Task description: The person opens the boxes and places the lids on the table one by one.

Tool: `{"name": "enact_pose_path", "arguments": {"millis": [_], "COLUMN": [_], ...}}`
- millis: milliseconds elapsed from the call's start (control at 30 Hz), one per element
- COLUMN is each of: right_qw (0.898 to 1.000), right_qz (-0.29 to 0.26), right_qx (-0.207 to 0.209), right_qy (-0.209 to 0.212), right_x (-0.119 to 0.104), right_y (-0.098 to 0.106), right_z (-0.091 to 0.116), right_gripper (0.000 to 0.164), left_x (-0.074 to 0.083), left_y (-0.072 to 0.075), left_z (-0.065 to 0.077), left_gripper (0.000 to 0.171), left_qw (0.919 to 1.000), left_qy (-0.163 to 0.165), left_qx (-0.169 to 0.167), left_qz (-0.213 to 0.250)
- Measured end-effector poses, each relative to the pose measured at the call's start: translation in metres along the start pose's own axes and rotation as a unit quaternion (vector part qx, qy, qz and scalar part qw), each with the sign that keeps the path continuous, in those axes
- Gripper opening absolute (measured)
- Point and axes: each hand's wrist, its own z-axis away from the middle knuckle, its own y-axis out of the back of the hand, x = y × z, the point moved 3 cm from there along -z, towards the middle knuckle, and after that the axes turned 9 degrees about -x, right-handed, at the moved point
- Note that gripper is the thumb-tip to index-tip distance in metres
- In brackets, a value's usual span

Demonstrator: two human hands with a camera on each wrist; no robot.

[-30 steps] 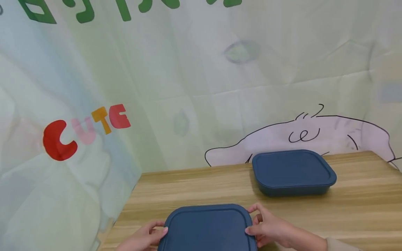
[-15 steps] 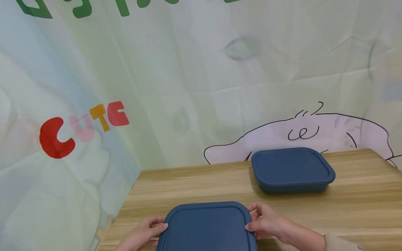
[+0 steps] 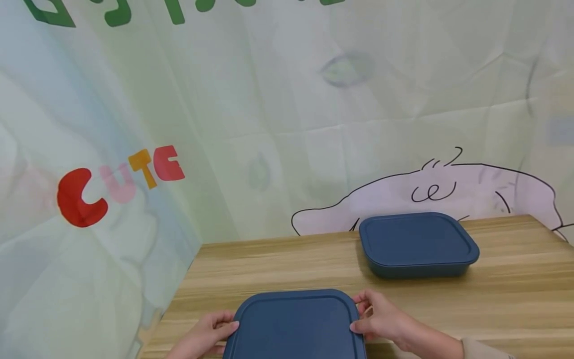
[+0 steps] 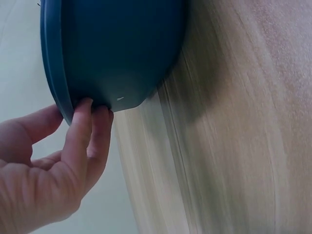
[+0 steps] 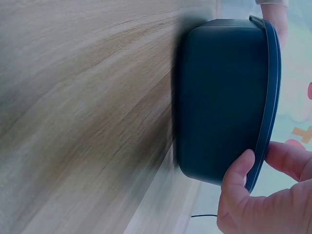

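A dark blue rectangular lidded container (image 3: 296, 324) stands at the near edge of the head view, its front part cut off by the frame. My left hand (image 3: 204, 335) pinches the lid's rim on the left side, thumb on top and fingers beneath. On the opposite side my right hand (image 3: 381, 321) grips the rim in the same way. The left wrist view has the left fingertips (image 4: 83, 109) under the lid's overhang, against the container's wall (image 4: 117, 58). From the right wrist, the lid (image 5: 269, 97) sits on the container, with the right hand (image 5: 268, 195) at one corner.
A second dark blue lidded container (image 3: 417, 244) rests farther back on the right of the wooden table (image 3: 269, 264). Behind the table hangs a printed cloth (image 3: 269, 99) with drawings and coloured letters. A beige sleeve (image 3: 484, 349) covers the right forearm.
The head view has shifted slightly. Both hands keep their hold on the near container's rim, and the far container stays where it was.
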Motion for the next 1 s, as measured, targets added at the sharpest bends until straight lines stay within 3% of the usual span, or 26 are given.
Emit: {"name": "enact_pose_path", "arguments": {"millis": [567,833,1000], "right_qw": [1.0,0.999,0.999], "right_qz": [0.026,0.038,0.041], "right_qx": [0.004,0.006,0.009], "right_qy": [0.003,0.015,0.016], "right_x": [-0.0018,-0.0027,-0.0031], "right_y": [-0.0004,-0.0004,-0.0004], "right_z": [-0.0016,-0.0009,-0.0007], "right_gripper": [0.043,0.043,0.043], "left_x": [-0.0013,-0.0033,-0.0035], "left_y": [-0.0003,-0.0001,0.0001], "left_z": [-0.0008,-0.0025,-0.002], "left_gripper": [0.04,0.034,0.042], "left_qw": [1.0,0.9998,0.9997], "left_qy": [-0.006,-0.009,-0.01], "left_qx": [0.002,-0.016,-0.012], "left_qz": [-0.006,0.009,0.021]}}
